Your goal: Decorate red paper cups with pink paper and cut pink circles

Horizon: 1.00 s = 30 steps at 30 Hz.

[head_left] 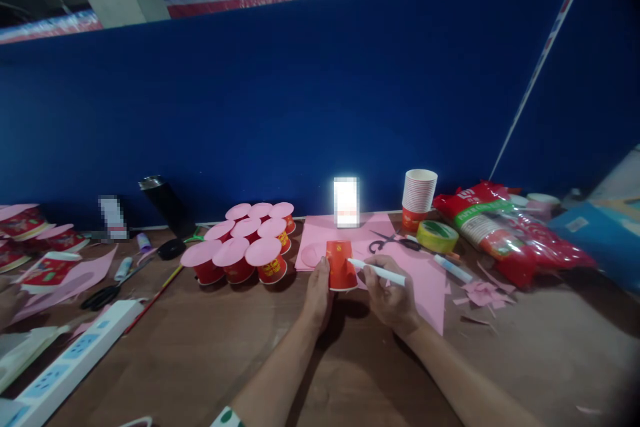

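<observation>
My left hand (320, 290) is closed around the left side of a red paper cup (342, 265), held upside down above the table with its wide rim at the bottom. In my right hand (393, 300) is a white marker (383, 271), its tip at or very close to the cup's right side. Beneath and behind the cup lie pink paper sheets (420, 280); a round outline shows on one at the left. Dark-handled scissors (395, 241) rest on the paper. To the left stand several red cups topped with pink paper discs (263, 251).
Behind the paper a bright phone (346, 203) leans upright. Stacked paper cups (419, 197), yellow tape (437, 237) and red plastic packs (495, 230) sit at the right, near pink scraps (483, 293). A white power strip (80, 353) and a black flask (163, 203) are at the left.
</observation>
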### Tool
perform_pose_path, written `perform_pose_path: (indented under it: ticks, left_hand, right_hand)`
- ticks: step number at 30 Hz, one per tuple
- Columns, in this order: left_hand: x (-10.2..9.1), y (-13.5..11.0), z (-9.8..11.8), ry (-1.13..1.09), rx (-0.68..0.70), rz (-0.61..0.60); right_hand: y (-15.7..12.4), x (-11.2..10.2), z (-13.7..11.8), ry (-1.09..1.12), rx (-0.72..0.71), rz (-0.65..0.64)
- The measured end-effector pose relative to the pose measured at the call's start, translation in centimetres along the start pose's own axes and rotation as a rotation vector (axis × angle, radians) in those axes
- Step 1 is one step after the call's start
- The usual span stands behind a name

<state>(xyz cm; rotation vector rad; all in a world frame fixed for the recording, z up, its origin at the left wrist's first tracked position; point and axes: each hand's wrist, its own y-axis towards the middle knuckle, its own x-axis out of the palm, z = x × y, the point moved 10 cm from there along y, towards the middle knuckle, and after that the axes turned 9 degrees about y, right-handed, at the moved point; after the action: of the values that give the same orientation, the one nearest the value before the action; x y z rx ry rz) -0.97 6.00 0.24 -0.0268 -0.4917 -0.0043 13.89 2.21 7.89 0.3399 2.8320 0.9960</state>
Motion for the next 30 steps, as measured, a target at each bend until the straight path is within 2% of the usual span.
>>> perform_pose_path:
  ticks: [5,19,30]
  left_hand:
    - [-0.6,0.3,-0.6,-0.051,-0.016,0.019]
    - [-0.3,0.1,-0.5,-0.086,-0.083,0.033]
    - [-1.1,0.5,-0.5,-0.103,-0.033,0.083]
  right_hand:
    - [0.0,-0.4,0.8,0.031,0.036,0.03]
    - [-0.7,2.0,-3.0,-0.136,-0.247,-0.181]
    - [-0.5,1.9,-3.8,-0.158,-0.297,-0.17]
